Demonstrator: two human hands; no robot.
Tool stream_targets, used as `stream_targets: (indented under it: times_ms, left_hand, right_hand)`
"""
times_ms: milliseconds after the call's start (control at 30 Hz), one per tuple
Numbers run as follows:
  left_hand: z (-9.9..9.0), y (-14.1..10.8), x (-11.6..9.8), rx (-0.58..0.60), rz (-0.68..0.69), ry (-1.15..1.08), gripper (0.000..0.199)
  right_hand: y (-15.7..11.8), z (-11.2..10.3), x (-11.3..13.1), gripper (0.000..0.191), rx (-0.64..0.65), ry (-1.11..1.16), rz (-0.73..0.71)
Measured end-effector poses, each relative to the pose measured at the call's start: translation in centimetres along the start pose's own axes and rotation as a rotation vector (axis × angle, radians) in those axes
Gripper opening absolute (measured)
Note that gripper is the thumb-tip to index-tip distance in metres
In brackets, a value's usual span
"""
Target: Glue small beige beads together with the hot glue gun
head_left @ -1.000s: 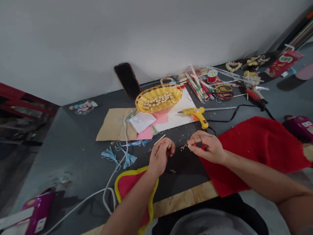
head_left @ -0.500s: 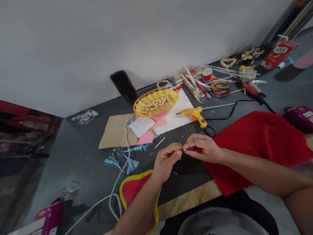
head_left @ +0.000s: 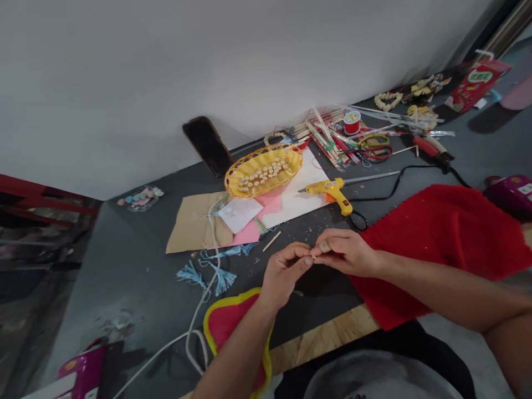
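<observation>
My left hand (head_left: 287, 271) and my right hand (head_left: 343, 252) meet fingertip to fingertip above the dark table, both pinched. Between the tips shows a tiny pale piece (head_left: 314, 257), too small to name. A yellow glue gun (head_left: 334, 191) lies just beyond my right hand. Farther back, a yellow woven basket (head_left: 239, 188) holds many small pale flower-like pieces (head_left: 266, 173). A short wooden stick (head_left: 271, 241) rests near my left hand. Under my right forearm spreads a red cloth (head_left: 440, 233); my left forearm crosses a red pad with yellow edging (head_left: 228, 316).
Blue tassels (head_left: 224, 280) and a white cord (head_left: 195, 310) lie left of my hands. Paper sheets (head_left: 195, 221) sit under the basket. A phone (head_left: 208, 145) leans on the wall. Behind are red thread (head_left: 352, 123), scissors (head_left: 376, 145), pliers (head_left: 432, 148) and a drink carton (head_left: 477, 86).
The fingertips of both hands have drawn slightly closer around the tiny pale piece. The view has shifted a little; the things on the table stay as they were.
</observation>
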State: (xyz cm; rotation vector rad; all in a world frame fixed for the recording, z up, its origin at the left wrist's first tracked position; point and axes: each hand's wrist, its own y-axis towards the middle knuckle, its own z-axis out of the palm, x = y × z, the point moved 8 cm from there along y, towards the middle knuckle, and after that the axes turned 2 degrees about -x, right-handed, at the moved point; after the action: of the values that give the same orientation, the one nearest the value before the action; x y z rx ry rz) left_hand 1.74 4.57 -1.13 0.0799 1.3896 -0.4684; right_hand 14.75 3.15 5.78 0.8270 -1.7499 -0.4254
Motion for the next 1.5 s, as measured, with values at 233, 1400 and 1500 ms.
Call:
stream_targets:
  times_ms: [233,1400,1500]
  left_hand:
    - [-0.25,0.03,0.05,-0.010,0.014,0.042,0.018]
    - [0.01,-0.15,-0.25,0.034,0.068,-0.025,0.010]
    - [-0.03,-0.11,-0.13,0.036,0.073,-0.026,0.010]
  right_hand:
    - [-0.08,0.06,-0.14,0.003,-0.007,-0.002,0.010]
    - [0.10,-0.27,0.13,0.007,-0.009,0.010,0.015]
    - [0.12,-0.34,0.12,0.007,-0.016,0.024,0.015]
